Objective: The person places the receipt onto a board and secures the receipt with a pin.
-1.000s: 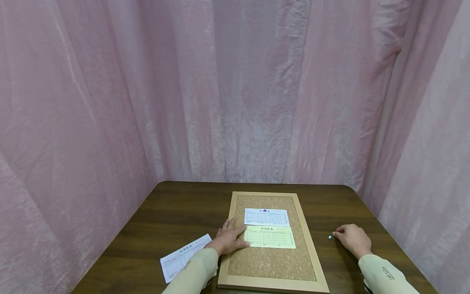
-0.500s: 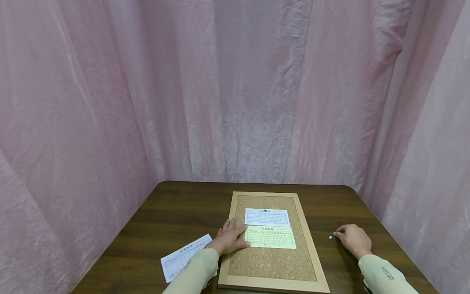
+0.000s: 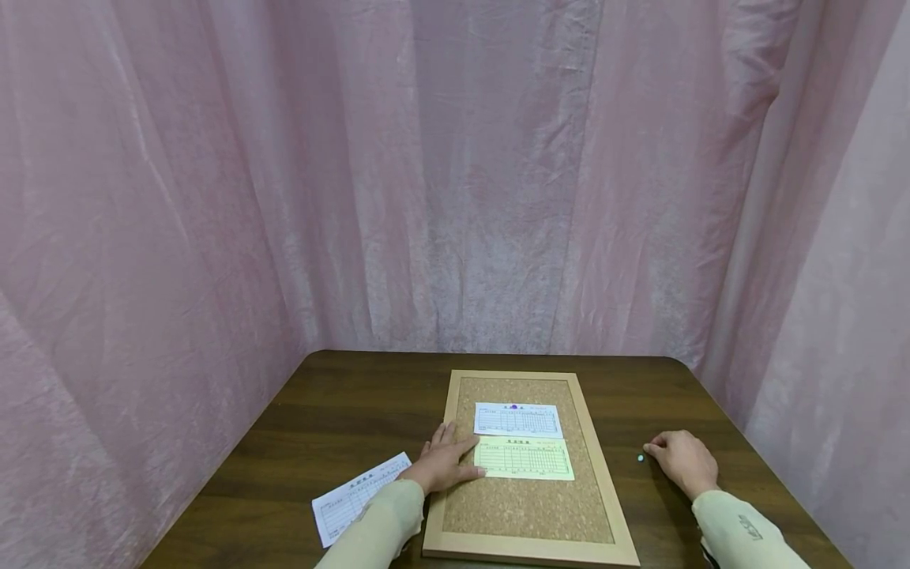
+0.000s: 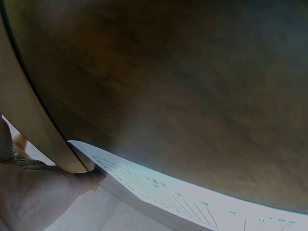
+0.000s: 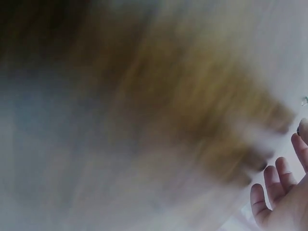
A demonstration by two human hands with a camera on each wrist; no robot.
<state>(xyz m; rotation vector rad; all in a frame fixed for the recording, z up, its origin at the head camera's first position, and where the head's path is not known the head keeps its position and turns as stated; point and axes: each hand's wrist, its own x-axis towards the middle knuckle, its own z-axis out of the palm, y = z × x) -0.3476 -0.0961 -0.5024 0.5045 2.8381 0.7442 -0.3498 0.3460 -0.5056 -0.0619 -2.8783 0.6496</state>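
My left hand [image 3: 441, 465] lies spread over the left frame of a corkboard [image 3: 526, 510], also seen at the edge of the left wrist view. Its thumb and index finger reach the left edge of a pale green printed form [image 3: 524, 458] on the cork. Above that, a white form [image 3: 517, 421] has a purple pushpin [image 3: 514, 407] at its top. To the right of the board, my right hand [image 3: 686, 462] rests low over the table, fingers loosely bent. Its fingertips are close beside a small light-blue pushpin [image 3: 641, 458]. The right wrist view shows relaxed fingers [image 5: 274, 185].
A loose white form [image 3: 355, 498] lies on the dark wooden table [image 3: 341, 411] left of the board, partly under the left sleeve [image 3: 380, 525]. Pink curtains [image 3: 483, 197] hang behind the table and on both sides.
Almost nothing differs. The right hand has shifted very slightly away from me; the left hand, the board and the forms stay in place.
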